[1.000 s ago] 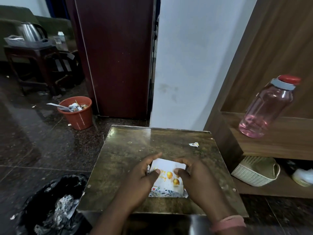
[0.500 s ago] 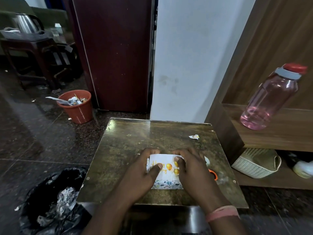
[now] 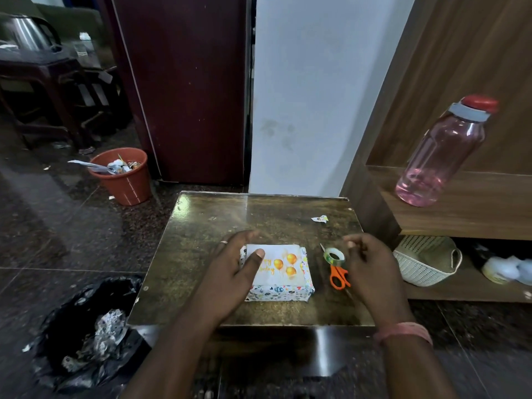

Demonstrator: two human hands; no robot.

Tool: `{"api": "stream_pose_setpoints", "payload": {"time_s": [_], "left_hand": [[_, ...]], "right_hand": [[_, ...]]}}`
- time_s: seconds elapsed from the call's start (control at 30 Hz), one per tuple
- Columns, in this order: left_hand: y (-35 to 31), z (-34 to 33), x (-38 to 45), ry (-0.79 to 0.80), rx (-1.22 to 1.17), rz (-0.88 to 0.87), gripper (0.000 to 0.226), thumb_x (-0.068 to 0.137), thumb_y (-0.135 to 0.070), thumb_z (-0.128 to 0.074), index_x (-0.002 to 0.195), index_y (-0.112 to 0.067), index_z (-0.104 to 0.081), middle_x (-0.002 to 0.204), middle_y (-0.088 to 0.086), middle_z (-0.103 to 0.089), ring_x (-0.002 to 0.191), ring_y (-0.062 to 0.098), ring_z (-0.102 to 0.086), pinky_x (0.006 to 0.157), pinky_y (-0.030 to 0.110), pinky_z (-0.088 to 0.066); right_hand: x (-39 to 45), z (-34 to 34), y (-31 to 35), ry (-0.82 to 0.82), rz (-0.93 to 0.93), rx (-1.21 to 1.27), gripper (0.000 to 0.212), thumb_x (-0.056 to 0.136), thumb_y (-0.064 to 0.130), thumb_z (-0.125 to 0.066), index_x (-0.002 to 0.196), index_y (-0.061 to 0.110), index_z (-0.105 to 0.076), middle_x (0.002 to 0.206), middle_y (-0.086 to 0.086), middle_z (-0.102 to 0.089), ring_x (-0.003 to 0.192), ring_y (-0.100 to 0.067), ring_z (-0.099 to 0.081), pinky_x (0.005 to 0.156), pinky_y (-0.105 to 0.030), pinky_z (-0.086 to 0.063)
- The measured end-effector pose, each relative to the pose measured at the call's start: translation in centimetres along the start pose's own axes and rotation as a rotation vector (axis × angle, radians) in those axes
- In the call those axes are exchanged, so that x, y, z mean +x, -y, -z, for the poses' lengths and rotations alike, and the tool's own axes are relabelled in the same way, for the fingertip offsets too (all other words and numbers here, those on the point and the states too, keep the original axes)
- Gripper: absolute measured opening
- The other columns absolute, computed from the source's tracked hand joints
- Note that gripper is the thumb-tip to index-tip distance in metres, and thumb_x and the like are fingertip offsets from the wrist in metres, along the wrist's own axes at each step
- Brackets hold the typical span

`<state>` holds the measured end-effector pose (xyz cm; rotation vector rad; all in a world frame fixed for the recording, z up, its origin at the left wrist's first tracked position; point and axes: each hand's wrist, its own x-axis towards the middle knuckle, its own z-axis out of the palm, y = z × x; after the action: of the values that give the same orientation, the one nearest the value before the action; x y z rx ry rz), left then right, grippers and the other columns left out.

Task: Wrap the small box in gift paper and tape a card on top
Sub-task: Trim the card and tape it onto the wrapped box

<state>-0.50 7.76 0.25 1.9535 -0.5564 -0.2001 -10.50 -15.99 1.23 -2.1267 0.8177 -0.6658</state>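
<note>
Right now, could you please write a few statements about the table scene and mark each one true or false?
1. The card lies on top of the wrapped box. True.
2. The left hand rests on the card, thumb on its face. True.
3. The right hand holds the scissors. False: the scissors lie on the table, and the hand is beside them.
4. The tape roll sits left of the box. False: it sits to the right, at the scissors.
5. The pink bottle stands on the floor. False: it stands on the wooden shelf.
</note>
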Motion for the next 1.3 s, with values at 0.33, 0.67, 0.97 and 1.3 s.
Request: {"api": "stream_pose_setpoints", "payload": {"time_s": [0.33, 0.67, 0.97, 1.3], "left_hand": [[0.0, -0.1, -0.2, -0.085, -0.096, -0.031, 0.036, 0.091, -0.064, -0.053, 0.125, -0.055, -0.059, 0.129, -0.011, -0.063, 0.121, 0.021, -0.063, 0.097, 0.054, -0.055], [-1.2, 0.5, -2.0, -0.113, -0.106, -0.043, 0.023, 0.102, -0.036, -0.061, 0.122, -0.048, -0.064, 0.129, -0.015, -0.062, 0.119, 0.009, -0.063, 0.095, 0.046, -0.058], [-4.8, 0.1, -4.1, -0.171, -0.245, -0.115, 0.027, 0.102, -0.014, -0.061, 0.113, -0.036, -0.072, 0.108, -0.012, -0.072, 0.096, 0.004, -0.067, 0.075, 0.015, -0.051], [-5.8, -0.8, -7.6, -0.006, -0.626, 0.012, 0.035, 0.094, -0.014, -0.069, 0.129, -0.020, -0.068, 0.125, -0.006, -0.074, 0.121, 0.013, -0.067, 0.100, 0.033, -0.054]], "right_hand": [[0.0, -0.8, -1.8, 0.131, -0.005, -0.463, 0.031, 0.090, 0.018, -0.057, 0.111, 0.036, -0.072, 0.121, -0.005, -0.061, 0.111, -0.034, -0.051, 0.099, -0.042, -0.044], [0.0, -1.5, -1.8, 0.191, 0.018, -0.456, 0.020, 0.089, 0.016, -0.063, 0.097, 0.032, -0.070, 0.125, -0.005, -0.059, 0.107, -0.033, -0.047, 0.095, -0.038, -0.044], [-4.3, -1.5, 3.1, 0.209, 0.085, 0.390, 0.014, 0.095, 0.009, -0.068, 0.095, 0.024, -0.070, 0.093, 0.004, -0.072, 0.082, -0.002, -0.065, 0.078, -0.023, -0.051], [-12.2, -0.6, 6.4, 0.383, 0.201, 0.613, 0.011, 0.096, 0.006, -0.066, 0.095, 0.016, -0.071, 0.098, -0.002, -0.074, 0.099, -0.019, -0.068, 0.091, -0.034, -0.052]]}}
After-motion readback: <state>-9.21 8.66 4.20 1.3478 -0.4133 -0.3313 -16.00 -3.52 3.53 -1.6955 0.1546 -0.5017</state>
